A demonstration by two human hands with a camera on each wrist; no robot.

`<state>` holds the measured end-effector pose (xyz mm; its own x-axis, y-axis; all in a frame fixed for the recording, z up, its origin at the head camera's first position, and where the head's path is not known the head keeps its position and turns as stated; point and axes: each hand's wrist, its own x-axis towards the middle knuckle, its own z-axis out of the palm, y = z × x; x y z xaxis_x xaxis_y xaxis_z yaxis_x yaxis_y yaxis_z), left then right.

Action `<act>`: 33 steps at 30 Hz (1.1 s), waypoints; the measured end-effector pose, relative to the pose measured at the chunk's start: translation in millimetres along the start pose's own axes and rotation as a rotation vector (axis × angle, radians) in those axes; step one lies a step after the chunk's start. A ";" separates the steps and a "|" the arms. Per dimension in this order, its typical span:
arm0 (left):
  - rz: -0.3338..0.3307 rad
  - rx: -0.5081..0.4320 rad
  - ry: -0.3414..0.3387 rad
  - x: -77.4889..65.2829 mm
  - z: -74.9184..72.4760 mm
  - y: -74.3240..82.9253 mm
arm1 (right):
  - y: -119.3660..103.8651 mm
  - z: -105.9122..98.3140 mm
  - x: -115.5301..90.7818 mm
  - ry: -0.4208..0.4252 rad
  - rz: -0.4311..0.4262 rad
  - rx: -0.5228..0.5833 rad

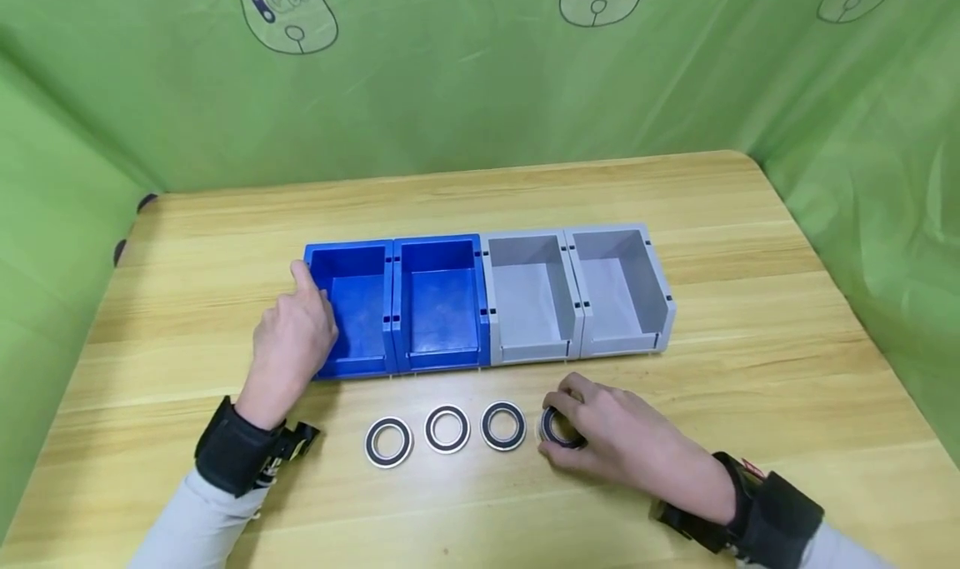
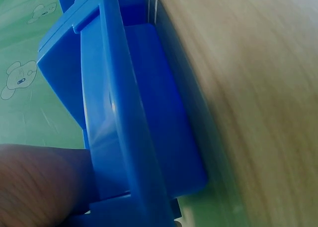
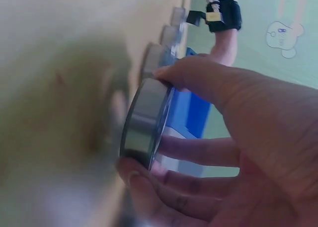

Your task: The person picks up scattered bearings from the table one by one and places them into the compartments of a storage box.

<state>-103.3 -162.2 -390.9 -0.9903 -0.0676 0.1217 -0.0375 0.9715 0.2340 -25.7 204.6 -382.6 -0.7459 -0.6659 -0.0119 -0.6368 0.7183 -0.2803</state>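
Note:
At the left end of a row of bins, my left hand (image 1: 295,336) grips the side wall of a blue storage bin (image 1: 356,302). In the left wrist view, part of that hand (image 2: 42,185) shows beside the bin's wall (image 2: 134,137); most fingers are hidden. My right hand (image 1: 611,431) pinches a ball bearing (image 1: 551,427) by its rim, in front of the grey bins. The right wrist view has the thumb and a finger on opposite edges of this bearing (image 3: 144,117). Three more bearings, left (image 1: 389,442), middle (image 1: 447,429) and right (image 1: 502,426), lie flat in a line beside it.
A second blue bin (image 1: 442,356) and two grey bins, one inner (image 1: 532,352) and one outer (image 1: 622,344), continue the row on the wooden table (image 1: 750,319). Green cloth (image 1: 465,94) hangs behind the table and at its sides.

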 end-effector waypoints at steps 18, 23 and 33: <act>0.022 0.027 0.030 -1.1 0.6 -0.3 | 14.1 -49.6 -9.6 0.151 -0.009 -0.052; 0.040 0.043 0.060 -4.1 2.0 0.8 | 19.8 -59.3 -12.0 0.187 0.035 -0.084; 0.024 0.045 0.020 -3.1 0.8 0.5 | 29.8 -69.6 -13.3 0.235 0.041 -0.105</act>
<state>-100.3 -161.3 -391.9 -0.9881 -0.0482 0.1462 -0.0202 0.9821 0.1874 -48.4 248.9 -324.0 -0.7888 -0.5793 0.2056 -0.6125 0.7690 -0.1829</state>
